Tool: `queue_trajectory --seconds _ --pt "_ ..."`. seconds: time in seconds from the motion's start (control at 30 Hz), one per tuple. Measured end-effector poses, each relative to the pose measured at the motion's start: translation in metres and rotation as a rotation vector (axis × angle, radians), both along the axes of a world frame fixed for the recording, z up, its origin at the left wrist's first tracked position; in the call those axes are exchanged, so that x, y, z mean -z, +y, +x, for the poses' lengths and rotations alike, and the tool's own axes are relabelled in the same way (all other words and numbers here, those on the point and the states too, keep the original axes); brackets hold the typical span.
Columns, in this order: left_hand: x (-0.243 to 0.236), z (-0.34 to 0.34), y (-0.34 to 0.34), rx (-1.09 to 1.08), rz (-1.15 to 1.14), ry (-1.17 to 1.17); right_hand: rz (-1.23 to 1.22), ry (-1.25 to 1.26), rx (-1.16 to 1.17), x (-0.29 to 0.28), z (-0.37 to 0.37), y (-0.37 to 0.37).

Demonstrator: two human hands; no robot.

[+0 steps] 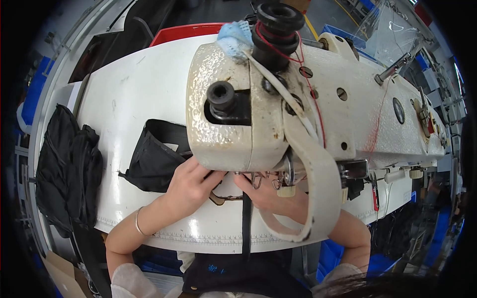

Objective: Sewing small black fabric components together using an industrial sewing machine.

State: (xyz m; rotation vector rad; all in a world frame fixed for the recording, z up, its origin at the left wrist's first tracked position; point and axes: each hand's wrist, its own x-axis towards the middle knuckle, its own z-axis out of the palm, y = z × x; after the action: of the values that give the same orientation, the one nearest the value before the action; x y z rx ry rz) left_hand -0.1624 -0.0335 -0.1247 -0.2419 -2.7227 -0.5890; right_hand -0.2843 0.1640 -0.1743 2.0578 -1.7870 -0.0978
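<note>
A cream sewing machine [218,144] with red thread overhangs the white table [119,94]. My left hand [191,188] is curled at the right end of a black fabric bag [149,159], its fingertips partly hidden under the machine head; what they grip is unclear. My right hand [261,193] is under the needle area, thumb near a narrow black strap [246,223] that hangs over the table's front edge; its other fingers are hidden behind the machine's fittings and cream looped guard [323,198].
A folded black fabric pile [67,174] lies at the left. A red bin [171,32] is behind the table, a light blue cloth [233,37] sits on the machine, and red-handled snips [375,198] lie at the right. Blue bins [328,256] sit below the front edge.
</note>
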Motion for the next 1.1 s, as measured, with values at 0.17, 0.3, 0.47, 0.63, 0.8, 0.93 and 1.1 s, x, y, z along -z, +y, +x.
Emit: queue_trajectory --seconds 0.17,0.3,0.47,0.63,0.8,0.93,1.1 --pt "0.011 -0.006 0.006 0.122 -0.402 0.240 -0.024 0.923 -0.154 -0.030 -0.009 -0.011" --pt "0.010 0.000 0.008 0.089 -0.258 0.160 0.038 -0.079 0.007 -0.026 -0.005 -0.004" --pt "0.007 0.002 0.008 0.104 -0.243 0.101 0.024 -0.165 0.052 -0.027 -0.009 0.003" --pt "0.006 0.008 0.011 0.072 -0.138 -0.030 -0.034 -1.222 0.294 -0.028 0.004 0.000" --pt "0.021 0.013 0.017 -0.012 -0.104 -0.068 -0.140 -0.507 0.052 -0.023 0.000 -0.001" --pt "0.019 0.008 0.009 -0.068 0.283 -0.157 -0.281 -0.642 0.019 -0.011 -0.001 0.002" --pt "0.029 0.010 0.006 -0.190 0.505 -0.177 -0.272 -0.510 -0.033 -0.014 0.002 -0.001"
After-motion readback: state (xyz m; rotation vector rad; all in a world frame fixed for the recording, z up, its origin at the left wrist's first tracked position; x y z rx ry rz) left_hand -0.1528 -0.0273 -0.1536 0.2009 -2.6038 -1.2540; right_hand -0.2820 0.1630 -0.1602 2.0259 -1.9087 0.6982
